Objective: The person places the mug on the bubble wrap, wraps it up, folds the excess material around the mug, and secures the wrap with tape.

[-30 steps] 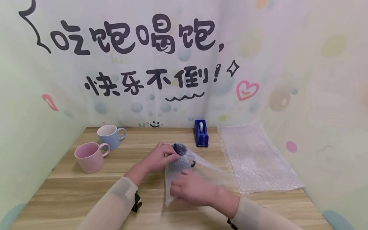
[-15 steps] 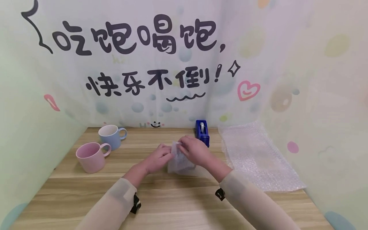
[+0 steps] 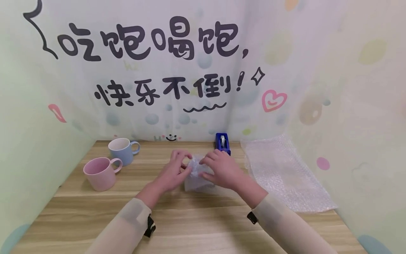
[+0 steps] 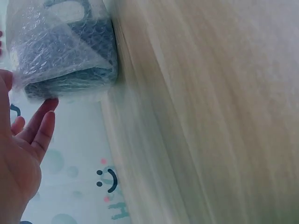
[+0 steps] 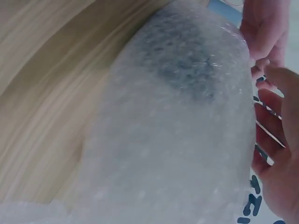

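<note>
A dark mug (image 4: 96, 39) stands on the table inside bubble wrap (image 3: 198, 182); its handle shows faintly through the film in the left wrist view. My left hand (image 3: 172, 170) is at the wrap's left side, pinching the gathered film near the top between thumb and forefinger, its other fingers loose by the side. From the right, my right hand (image 3: 223, 170) touches the top of the bundle with its thumb apart from its loosely bent fingers. Toward the right wrist camera the wrap (image 5: 163, 154) spreads as a broad cloudy sheet.
A pink mug (image 3: 99, 174) and a light blue mug (image 3: 122, 151) stand at the left of the wooden table (image 3: 190, 225). Behind my right hand is a blue tape dispenser (image 3: 222, 141). Another bubble wrap sheet (image 3: 285, 176) lies flat at the right.
The loose wrap in front has been brought up over the mug, covering its opening. My right hand rose from the front to the top, then shifted slightly right; my left stayed beside the mug.
</note>
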A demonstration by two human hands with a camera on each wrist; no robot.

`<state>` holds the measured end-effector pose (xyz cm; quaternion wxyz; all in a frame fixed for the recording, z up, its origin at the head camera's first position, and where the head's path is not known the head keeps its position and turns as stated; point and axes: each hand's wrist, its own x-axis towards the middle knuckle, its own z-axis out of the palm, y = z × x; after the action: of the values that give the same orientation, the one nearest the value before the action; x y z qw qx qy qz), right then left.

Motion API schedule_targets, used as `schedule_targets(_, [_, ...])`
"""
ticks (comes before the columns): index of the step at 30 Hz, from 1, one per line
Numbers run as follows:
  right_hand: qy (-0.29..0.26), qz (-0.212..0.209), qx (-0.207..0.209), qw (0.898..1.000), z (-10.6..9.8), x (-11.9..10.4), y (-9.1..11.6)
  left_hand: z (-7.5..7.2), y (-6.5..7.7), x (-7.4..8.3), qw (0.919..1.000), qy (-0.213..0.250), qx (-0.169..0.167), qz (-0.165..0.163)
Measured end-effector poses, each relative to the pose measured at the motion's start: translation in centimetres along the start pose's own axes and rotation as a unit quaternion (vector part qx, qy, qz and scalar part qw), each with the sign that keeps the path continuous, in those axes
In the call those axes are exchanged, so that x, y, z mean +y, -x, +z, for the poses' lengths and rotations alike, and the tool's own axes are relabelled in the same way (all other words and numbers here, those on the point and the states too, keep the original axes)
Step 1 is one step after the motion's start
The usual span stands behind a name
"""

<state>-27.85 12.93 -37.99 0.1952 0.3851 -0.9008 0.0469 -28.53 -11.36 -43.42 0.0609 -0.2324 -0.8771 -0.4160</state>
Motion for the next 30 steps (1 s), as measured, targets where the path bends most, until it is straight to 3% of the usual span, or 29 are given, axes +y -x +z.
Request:
schedule_targets(2, [0.018,-0.008,-0.062,0.998,0.1,0.2,0.7,0.0,-0.1,0.0,0.9981,-0.046,0.013,0.04])
schedule_targets(4, [0.02,-0.015,-0.099,0.995,0.4,0.4,1.1,0.0,-0.3,0.0,0.9885,-0.111,0.033,0.097])
schedule_targets(7, [0.012,-0.03,-0.108,0.994,0.8,0.6,1.5,-0.1,-0.6,0.1,0.9588,-0.213,0.055,0.179])
schedule_targets(8, [0.008,-0.037,-0.105,0.994,0.9,0.7,1.4,-0.2,-0.7,0.2,0.952,-0.231,0.052,0.194])
schedule_targets(10, [0.005,-0.05,-0.102,0.994,1.0,0.9,1.3,-0.3,-0.9,0.6,0.9469,-0.249,0.03,0.201])
schedule_targets(15, [0.004,-0.073,-0.12,0.99,1.3,1.1,0.3,-0.4,-1.1,1.3,0.9591,-0.238,-0.037,0.149])
schedule_targets(19, [-0.026,-0.061,-0.151,0.986,1.7,1.1,-0.5,-0.5,-1.5,1.4,0.9647,-0.222,-0.07,0.123])
schedule_targets(21, [-0.047,-0.048,-0.166,0.984,1.8,1.1,-0.6,-0.5,-1.5,1.5,0.9674,-0.212,-0.072,0.119])
schedule_targets(26, [-0.086,-0.021,-0.186,0.979,2.2,1.1,-0.9,-0.8,-0.5,1.6,0.9751,-0.177,-0.029,0.13])
schedule_targets(30, [-0.115,-0.013,-0.194,0.974,2.0,1.3,-0.8,-0.9,0.1,1.7,0.9733,-0.167,-0.036,0.154])
